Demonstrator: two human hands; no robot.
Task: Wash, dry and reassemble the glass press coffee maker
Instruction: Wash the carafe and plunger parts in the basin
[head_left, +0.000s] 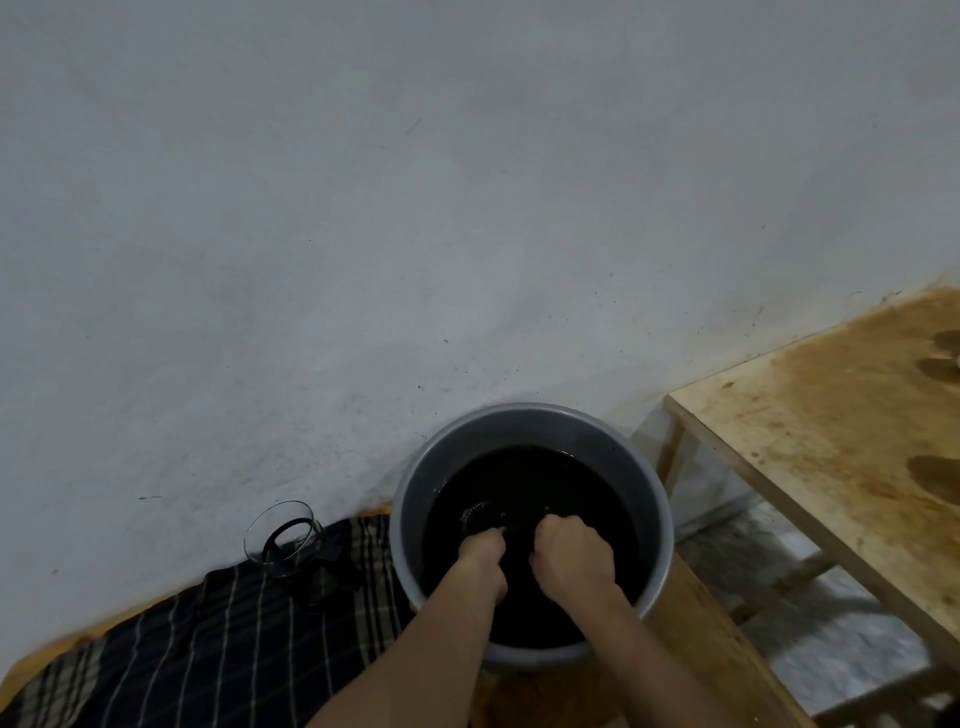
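**Press parts under dark water, beaker waiting on the cloth**

The press is apart. Its glass beaker (283, 538) stands well left of both hands, upright or slightly tilted on a plaid cloth (208, 649), with a dark band showing inside or behind the glass; I cannot tell which. A dark piece lies just beside it on the cloth, too dim to name. Setting the beaker on fabric probably keeps it from sliding or knocking on the wood, and lets it drain.

The left hand (480, 548) is dipped in a grey basin (410, 525), fingers curled down into black, coffee-stained water. Just ahead of its fingertips a round ribbed or meshed thing (480, 517) breaks the surface, likely the plunger's filter disc. Whether the fingers pinch it or only touch its rim, the water hides.

The right hand (569, 551), just beside the left and not touching it, is also curled in a loose fist with the fingertips submerged. What it holds, if anything, cannot be seen. Two hands close together in the basin suits rubbing a small part between them.

Well right of the hands stands a stained wooden table (831, 415), a likely spot for drying. Washing seems underway; drying and reassembly remain.
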